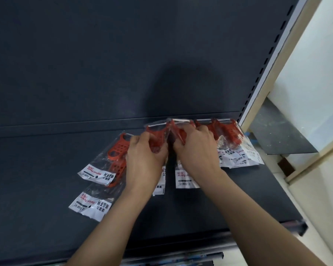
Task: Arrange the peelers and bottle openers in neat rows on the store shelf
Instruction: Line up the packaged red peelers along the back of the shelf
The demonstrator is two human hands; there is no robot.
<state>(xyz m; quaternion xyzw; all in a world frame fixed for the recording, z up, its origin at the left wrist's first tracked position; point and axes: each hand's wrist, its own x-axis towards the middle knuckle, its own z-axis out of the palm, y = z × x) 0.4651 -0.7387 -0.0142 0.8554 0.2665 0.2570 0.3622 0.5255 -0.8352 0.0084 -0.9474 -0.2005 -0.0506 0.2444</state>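
- Dark blue-grey metal store shelf (46, 169), matching back panel (85, 64) behind; slotted upright (273, 54) and cream wall (315, 54) off to the right.
- Left grip (145, 156) curled round a red perforated plastic peeler in a clear bag (154, 137), close to the shelf's back edge.
- Right grip (195, 150) just beside it, fingers curled and pinching a second bagged red peeler (178, 131); knuckles of both nearly touching.
- Right of that, two more bagged red peelers (229, 135) overlapping, heads at the back panel, white labels toward the front.
- Left of the left grip, a tilted bagged red peeler (117, 154) lying loose.
- Nearer the front and partly under it, another clear white-labelled bag (93, 204); contents hard to make out.
- Bare forearms reaching in over the front edge.
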